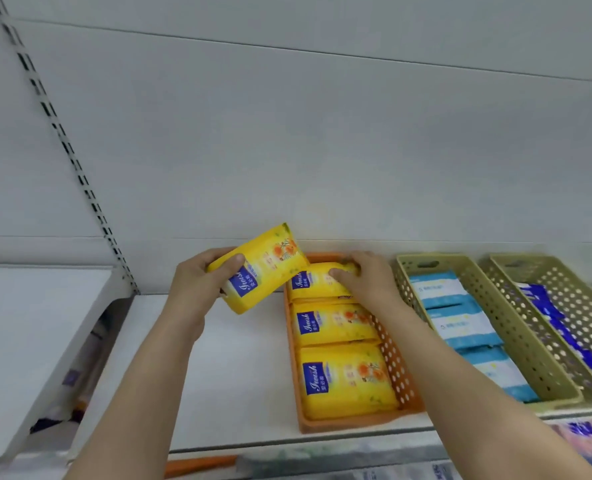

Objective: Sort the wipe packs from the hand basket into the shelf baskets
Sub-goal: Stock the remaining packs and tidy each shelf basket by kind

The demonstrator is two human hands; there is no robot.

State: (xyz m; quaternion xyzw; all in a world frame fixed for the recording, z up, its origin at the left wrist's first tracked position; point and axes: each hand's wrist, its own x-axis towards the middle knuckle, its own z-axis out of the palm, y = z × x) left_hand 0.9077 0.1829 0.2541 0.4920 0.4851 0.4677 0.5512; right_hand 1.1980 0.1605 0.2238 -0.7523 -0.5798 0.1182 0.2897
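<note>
Yellow wipe pack (258, 268) clamped in left hand (197, 282) fingers could snag the orange basket (396, 367) rim while right hand (363, 280) fingers pinch the rear pack (317, 281).

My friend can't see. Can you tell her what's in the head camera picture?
The left hand holds a yellow wipe pack above a white shelf, while the right hand grips another yellow pack in an orange basket. Two green baskets beside it hold blue packs.

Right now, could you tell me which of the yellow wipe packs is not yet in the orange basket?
The yellow pack gripped in the left hand, tilted above the shelf beside the orange basket; the other three lie in it.
</note>
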